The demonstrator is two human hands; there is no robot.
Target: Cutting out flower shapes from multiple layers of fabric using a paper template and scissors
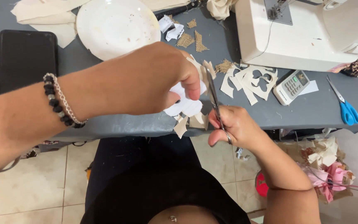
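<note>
So what I'm looking at here is a cream fabric piece [195, 68] backed by a white paper template [186, 105] with rounded lobes, edges ragged, a few beige offcuts dangling under it. It sits just over the near edge of the grey counter [311, 110], pinched in my left hand [146, 81], thumb on the near face and fingers wrapped over the top, so that grip is closed tight on the piece. The silver scissors [213, 93] come up from below on the right side of the fabric, blades touching its edge; I can't tell how far the blades are parted. My right hand [231, 126] is curled around the handles, closed on them, knuckles toward the camera. The left forearm crosses the view from the left with a bead bracelet [61, 101] on the wrist; the right forearm comes up from lower right. Further back there's a white plate [117, 25], a sewing machine [303, 33], a calculator [291, 86] and blue-handled scissors [344, 108].
</note>
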